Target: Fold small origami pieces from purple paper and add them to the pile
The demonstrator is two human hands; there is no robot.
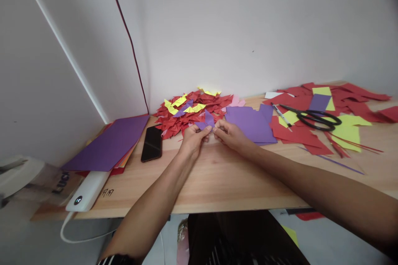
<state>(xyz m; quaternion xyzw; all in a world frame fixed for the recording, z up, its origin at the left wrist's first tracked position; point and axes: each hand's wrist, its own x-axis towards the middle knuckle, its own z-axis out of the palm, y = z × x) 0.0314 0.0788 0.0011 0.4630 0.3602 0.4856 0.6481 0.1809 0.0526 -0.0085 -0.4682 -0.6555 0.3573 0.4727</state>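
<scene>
Between both hands, over the middle of the table, is a small piece of folded purple paper with one point standing up. My left hand pinches its left side between thumb and fingers. On the other side my right hand grips it with thumb and forefinger, the two thumbs almost touching. Just behind the hands lies a heap of folded red paper pieces, with some yellow and purple ones on top. A stack of purple paper sheets is just right of my right hand. The fingertips hide the paper's lower edge.
Left of the heap lies a black phone. Purple sheets top a paper stack beside a white power bank with a cable. At right, scissors and a pen rest on red and yellow scraps. A wall stands behind.
</scene>
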